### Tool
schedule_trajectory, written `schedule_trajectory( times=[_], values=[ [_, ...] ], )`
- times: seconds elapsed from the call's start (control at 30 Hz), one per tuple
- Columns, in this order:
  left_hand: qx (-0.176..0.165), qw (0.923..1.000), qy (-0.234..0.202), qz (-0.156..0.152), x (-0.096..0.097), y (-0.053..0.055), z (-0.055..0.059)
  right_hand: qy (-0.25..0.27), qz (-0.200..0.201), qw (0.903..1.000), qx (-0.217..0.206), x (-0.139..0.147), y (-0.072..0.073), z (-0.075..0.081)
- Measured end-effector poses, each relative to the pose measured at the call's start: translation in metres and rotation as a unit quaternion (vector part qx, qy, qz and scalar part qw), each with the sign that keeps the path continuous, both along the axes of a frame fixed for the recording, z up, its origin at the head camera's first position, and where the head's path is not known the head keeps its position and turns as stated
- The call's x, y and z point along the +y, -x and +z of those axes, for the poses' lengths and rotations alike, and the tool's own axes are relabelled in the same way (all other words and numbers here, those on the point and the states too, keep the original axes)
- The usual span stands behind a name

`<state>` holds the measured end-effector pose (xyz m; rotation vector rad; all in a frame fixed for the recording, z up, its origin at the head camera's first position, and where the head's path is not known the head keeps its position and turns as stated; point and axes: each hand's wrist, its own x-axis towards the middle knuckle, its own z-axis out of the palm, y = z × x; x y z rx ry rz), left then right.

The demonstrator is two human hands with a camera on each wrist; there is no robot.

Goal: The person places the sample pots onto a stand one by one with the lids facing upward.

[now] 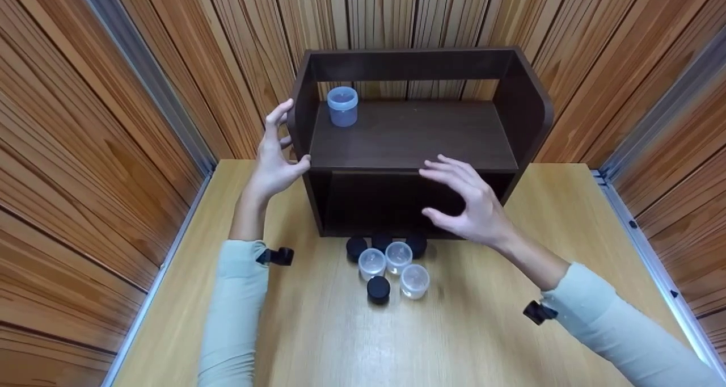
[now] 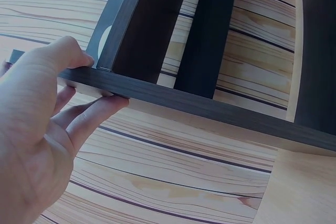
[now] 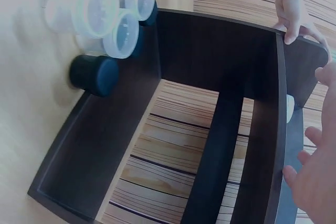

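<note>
A dark brown two-tier shelf [image 1: 420, 137] stands against the back wall. My left hand [image 1: 278, 160] grips its left side panel, thumb at the front edge and fingers against the outer face; the left wrist view shows this hand [image 2: 47, 114] close up. My right hand [image 1: 468, 205] hovers before the upper board's front edge, fingers spread and holding nothing. On the upper board, at the left, a translucent bluish jar [image 1: 342, 114] stands upright. Three clear jars [image 1: 415, 282] and several small black round containers [image 1: 378, 290] cluster on the table below.
The wooden table [image 1: 317, 341] runs to metal rails [image 1: 652, 251] at its sides. Wood-panelled walls [image 1: 374, 12] enclose it. The shelf's lower compartment [image 1: 374, 202] is dark inside, and the black containers stand close to its front.
</note>
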<state>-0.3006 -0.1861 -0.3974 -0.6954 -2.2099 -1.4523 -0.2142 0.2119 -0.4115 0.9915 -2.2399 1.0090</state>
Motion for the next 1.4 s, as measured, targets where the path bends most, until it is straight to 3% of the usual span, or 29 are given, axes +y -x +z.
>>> schedule_trajectory(
  times=[0.4, 0.9, 1.13, 1.4],
  values=[
    [0.002, 1.0, 0.002, -0.004, 0.002, -0.001, 0.001, -0.019, 0.025, 0.9992, 0.025, 0.022, -0.022, -0.025],
    [0.0, 1.0, 0.004, -0.002, 0.001, -0.001, 0.003, -0.054, 0.01, 0.9983, -0.022, 0.049, -0.04, -0.052],
    [0.001, 1.0, 0.008, -0.001, 0.002, 0.001, 0.003, -0.034, -0.001, 0.9988, -0.035, 0.052, -0.041, -0.073],
    [0.003, 0.9998, 0.017, 0.004, 0.0, -0.001, 0.001, -0.029, -0.003, 0.9959, -0.085, 0.053, -0.048, -0.101]
  ],
)
